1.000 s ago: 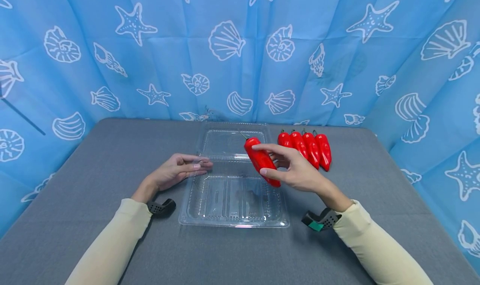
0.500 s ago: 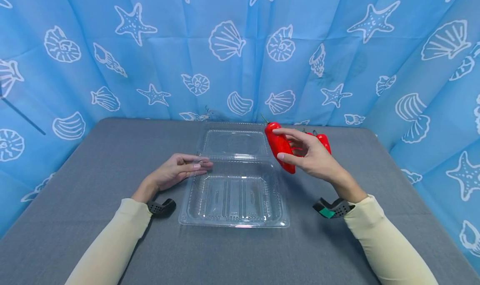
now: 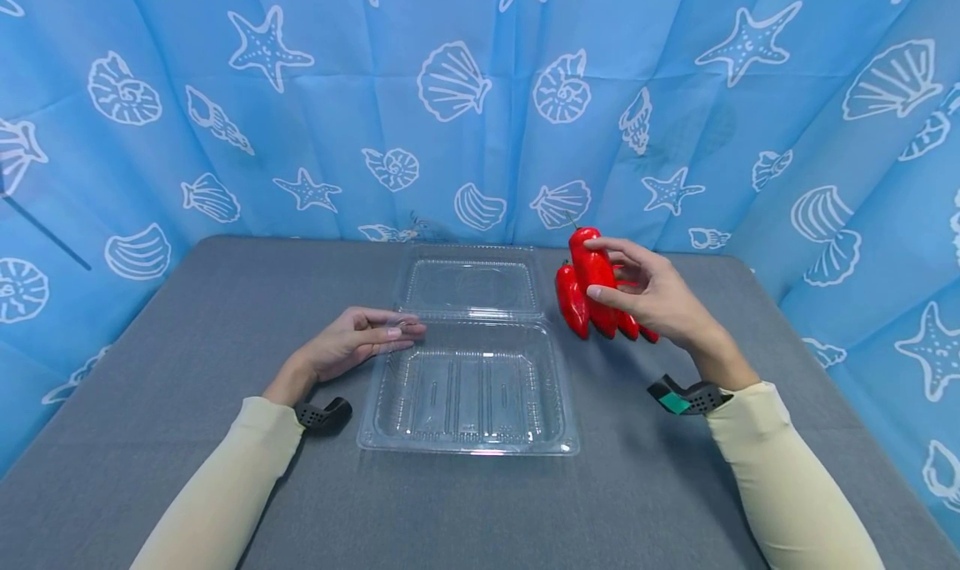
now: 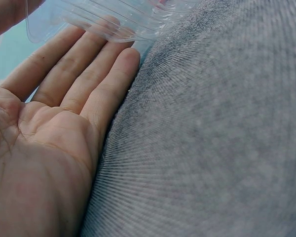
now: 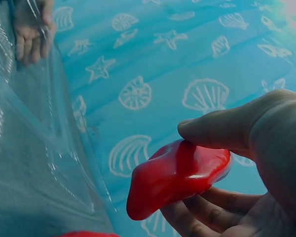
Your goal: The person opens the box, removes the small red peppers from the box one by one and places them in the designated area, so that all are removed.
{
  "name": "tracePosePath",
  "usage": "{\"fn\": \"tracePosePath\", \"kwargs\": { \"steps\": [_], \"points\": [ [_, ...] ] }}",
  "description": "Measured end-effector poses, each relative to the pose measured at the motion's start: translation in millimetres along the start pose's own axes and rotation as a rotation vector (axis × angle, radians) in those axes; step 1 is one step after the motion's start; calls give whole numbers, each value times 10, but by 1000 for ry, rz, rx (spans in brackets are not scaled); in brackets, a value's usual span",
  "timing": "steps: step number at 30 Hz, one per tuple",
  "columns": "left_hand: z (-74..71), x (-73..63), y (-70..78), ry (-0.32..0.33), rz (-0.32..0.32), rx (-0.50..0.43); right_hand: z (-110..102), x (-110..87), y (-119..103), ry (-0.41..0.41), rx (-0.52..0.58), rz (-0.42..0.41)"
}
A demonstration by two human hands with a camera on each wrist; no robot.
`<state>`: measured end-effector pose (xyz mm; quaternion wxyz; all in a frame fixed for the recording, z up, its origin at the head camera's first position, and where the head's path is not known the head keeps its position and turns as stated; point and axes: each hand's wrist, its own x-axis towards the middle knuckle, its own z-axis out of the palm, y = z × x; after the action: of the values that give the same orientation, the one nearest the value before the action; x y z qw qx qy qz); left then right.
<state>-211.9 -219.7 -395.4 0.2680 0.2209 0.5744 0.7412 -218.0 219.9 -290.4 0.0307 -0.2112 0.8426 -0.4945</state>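
Observation:
My right hand (image 3: 656, 295) grips a red pepper (image 3: 590, 257) with a thin green stem, thumb on one side and fingers on the other. In the right wrist view the same pepper (image 5: 175, 175) sits between thumb and fingertips. Just behind and below it lie several more red peppers (image 3: 572, 303), partly covered by the held pepper and the hand. At the left edge of a clear plastic hinged container (image 3: 468, 449), my left hand (image 3: 356, 341) holds the rim, thumb in front and fingers behind the plastic. The left wrist view shows those fingers (image 4: 76, 74) nearly straight against the container.
The container's lid (image 3: 472, 282) lies folded back, away from me, with its base nearer. Grey cloth covers the table (image 3: 480, 512). A blue curtain (image 3: 322, 128) with white shells and starfish hangs behind the far edge and along the sides.
My right hand has carried the red pepper from over the container to the right and back, until it overlaps the row of peppers. My left hand has stayed at the container's edge.

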Motion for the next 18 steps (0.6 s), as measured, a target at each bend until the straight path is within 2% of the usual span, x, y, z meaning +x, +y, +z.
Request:
{"fn": "tracePosePath", "kwargs": {
  "steps": [9,18],
  "points": [
    [2,-4,1,1,0,9,-185,-6,150,18,46,77],
    [6,-1,-13,-1,5,6,-322,-18,316,47,28,180]
  ]
}}
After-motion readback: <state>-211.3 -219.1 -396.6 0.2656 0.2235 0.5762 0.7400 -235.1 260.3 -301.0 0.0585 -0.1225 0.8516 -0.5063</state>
